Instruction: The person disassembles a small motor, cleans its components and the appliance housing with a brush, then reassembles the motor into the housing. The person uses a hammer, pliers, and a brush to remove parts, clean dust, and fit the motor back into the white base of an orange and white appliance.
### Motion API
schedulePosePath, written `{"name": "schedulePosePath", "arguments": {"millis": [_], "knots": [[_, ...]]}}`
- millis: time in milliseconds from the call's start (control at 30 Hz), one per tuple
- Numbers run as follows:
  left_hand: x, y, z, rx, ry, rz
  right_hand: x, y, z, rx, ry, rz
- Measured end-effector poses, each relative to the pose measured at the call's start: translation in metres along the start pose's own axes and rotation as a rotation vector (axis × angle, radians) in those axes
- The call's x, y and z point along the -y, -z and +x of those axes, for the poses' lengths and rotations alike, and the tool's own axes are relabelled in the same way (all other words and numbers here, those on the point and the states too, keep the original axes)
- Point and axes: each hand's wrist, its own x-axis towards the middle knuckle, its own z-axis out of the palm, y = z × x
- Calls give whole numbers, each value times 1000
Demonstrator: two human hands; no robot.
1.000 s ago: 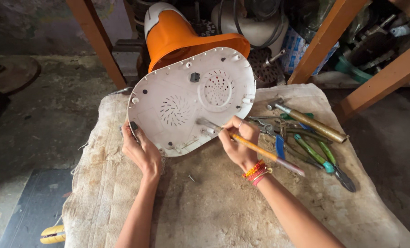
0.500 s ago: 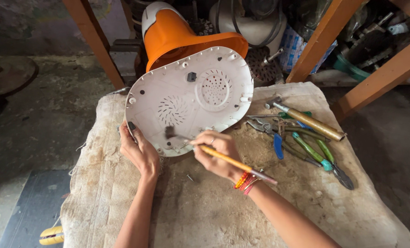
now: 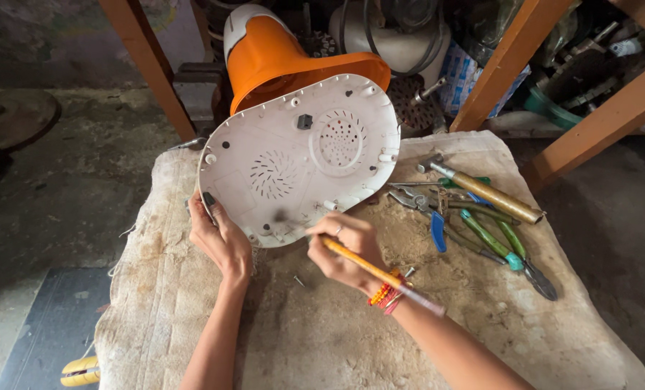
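Observation:
An orange and white appliance [image 3: 279, 65] lies tipped on a cloth-covered table, its white underside plate [image 3: 301, 155] with vent holes facing me. My left hand [image 3: 221, 238] grips the plate's lower left edge. My right hand [image 3: 347, 249] holds a yellow-handled brush [image 3: 369, 271]. The brush's tip touches the plate's lower rim near a screw post and looks blurred.
A loose screw [image 3: 298, 281] lies on the beige cloth [image 3: 301, 339] below my hands. Pliers and cutters with blue and green handles [image 3: 474, 231] and a brass-handled hammer [image 3: 481, 191] lie at right. Wooden posts [image 3: 506, 65] and clutter stand behind. A yellow-handled tool [image 3: 80, 370] lies at lower left.
My right hand has swept the brush from the plate's right side across to its lower left rim. My left hand has stayed on the plate's edge.

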Motion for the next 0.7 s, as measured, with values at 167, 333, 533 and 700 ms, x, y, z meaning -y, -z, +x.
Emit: {"name": "schedulePosePath", "arguments": {"millis": [167, 333, 533, 700], "knots": [[1, -1, 0, -11, -47, 10, 5, 3, 8, 180, -217, 137], [4, -3, -1, 7, -25, 11, 14, 10, 13, 97, 0, 217], [9, -4, 0, -6, 10, 54, 13, 16, 16, 24, -142, 64], [9, -5, 2, 10, 23, 45, 6, 14, 16, 151, -142, 103]]}}
